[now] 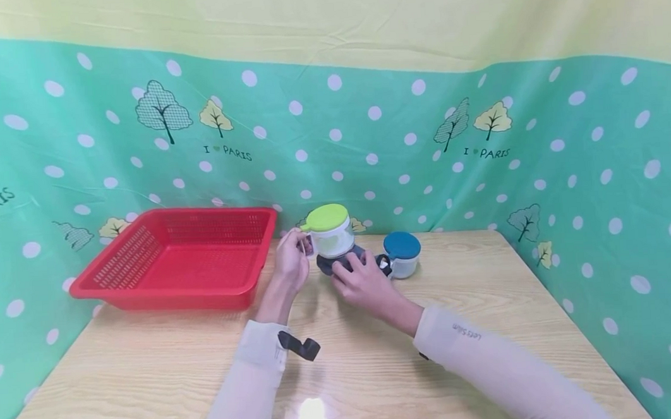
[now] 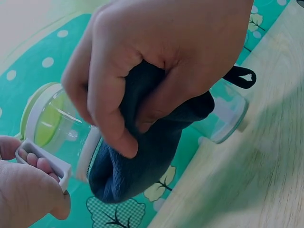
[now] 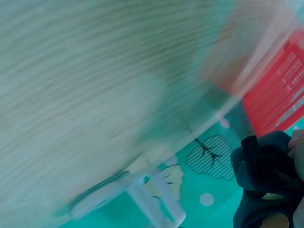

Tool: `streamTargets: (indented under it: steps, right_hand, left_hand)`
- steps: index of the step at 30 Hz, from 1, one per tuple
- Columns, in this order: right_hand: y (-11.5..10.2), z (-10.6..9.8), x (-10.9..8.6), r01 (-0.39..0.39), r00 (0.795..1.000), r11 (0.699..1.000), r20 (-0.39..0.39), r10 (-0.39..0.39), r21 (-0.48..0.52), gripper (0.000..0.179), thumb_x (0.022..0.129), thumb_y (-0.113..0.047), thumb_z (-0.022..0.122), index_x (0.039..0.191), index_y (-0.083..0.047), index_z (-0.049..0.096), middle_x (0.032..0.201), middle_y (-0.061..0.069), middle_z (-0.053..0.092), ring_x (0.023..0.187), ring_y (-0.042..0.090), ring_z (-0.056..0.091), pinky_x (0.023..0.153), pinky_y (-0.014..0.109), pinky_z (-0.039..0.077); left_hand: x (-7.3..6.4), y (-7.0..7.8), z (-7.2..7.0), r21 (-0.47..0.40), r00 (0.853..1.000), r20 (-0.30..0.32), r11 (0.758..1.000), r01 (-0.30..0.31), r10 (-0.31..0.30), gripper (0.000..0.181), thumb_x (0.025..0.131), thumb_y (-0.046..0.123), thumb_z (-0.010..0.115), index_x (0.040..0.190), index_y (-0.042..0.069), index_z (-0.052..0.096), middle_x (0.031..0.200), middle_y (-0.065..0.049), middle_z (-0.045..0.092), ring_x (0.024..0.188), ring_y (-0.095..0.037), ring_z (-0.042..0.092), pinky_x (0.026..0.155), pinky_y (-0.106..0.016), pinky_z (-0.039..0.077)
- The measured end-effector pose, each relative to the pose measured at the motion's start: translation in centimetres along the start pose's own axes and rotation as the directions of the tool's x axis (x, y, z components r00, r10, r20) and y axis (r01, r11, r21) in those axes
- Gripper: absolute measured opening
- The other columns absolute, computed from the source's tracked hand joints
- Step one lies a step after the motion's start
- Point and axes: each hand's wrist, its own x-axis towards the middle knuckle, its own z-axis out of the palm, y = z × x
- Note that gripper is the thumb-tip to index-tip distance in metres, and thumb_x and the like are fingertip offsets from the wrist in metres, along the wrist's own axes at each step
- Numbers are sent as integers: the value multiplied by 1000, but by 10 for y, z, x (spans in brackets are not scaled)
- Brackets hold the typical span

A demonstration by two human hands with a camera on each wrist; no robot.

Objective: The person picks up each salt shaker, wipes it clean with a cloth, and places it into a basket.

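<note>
A clear jar with a lime green lid [image 1: 327, 217] is held above the table by my left hand [image 1: 292, 260], whose fingers pass through its white handle [image 2: 61, 170]. My right hand [image 1: 365, 285] pinches a dark blue cloth [image 2: 149, 152] and presses it against the jar's bottom. In the left wrist view the bunched cloth covers the base end of the jar. A black loop hangs from the cloth, near the right hand. Just right of that hand stands a second clear jar with a blue lid [image 1: 402, 246], upright on the table.
A red perforated plastic basket [image 1: 242, 283] sits at the left of the wooden table [image 1: 378, 372]. Behind and on both sides hangs a green dotted curtain [image 1: 366, 151], close to the table's far edge. A black strap [image 1: 299, 345] is on the left wrist.
</note>
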Motion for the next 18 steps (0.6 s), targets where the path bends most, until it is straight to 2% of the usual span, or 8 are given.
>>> streamTargets:
  steps: [7, 14, 18]
  right_hand:
    - [-6, -2, 2, 19, 999, 1000, -44, -18, 21, 16, 93, -16, 64, 101, -17, 77, 103, 7, 60, 91, 32, 59, 66, 48, 54]
    - [10, -4, -6, -26, 999, 999, 46, 24, 31, 16, 94, -13, 68, 106, -17, 77, 107, 7, 61, 95, 34, 59, 71, 50, 55]
    - [23, -2, -10, -61, 997, 998, 55, 60, 11, 13, 94, -13, 70, 104, -16, 78, 106, 7, 62, 94, 34, 59, 71, 51, 54]
  left_hand:
    - [-1, 0, 2, 2, 1000, 5, 1000, -4, 4, 29, 95, -3, 37, 71, 12, 40, 79, -3, 35, 79, -16, 36, 79, -26, 32]
    - [-2, 3, -1, 32, 1000, 26, 999, 10, -11, 26, 97, -1, 36, 75, 12, 38, 83, -4, 34, 83, -18, 35, 82, -26, 33]
    - [-2, 5, -2, 36, 999, 37, 999, 20, -22, 25, 98, 0, 34, 76, 11, 35, 85, -4, 33, 84, -19, 35, 83, -27, 32]
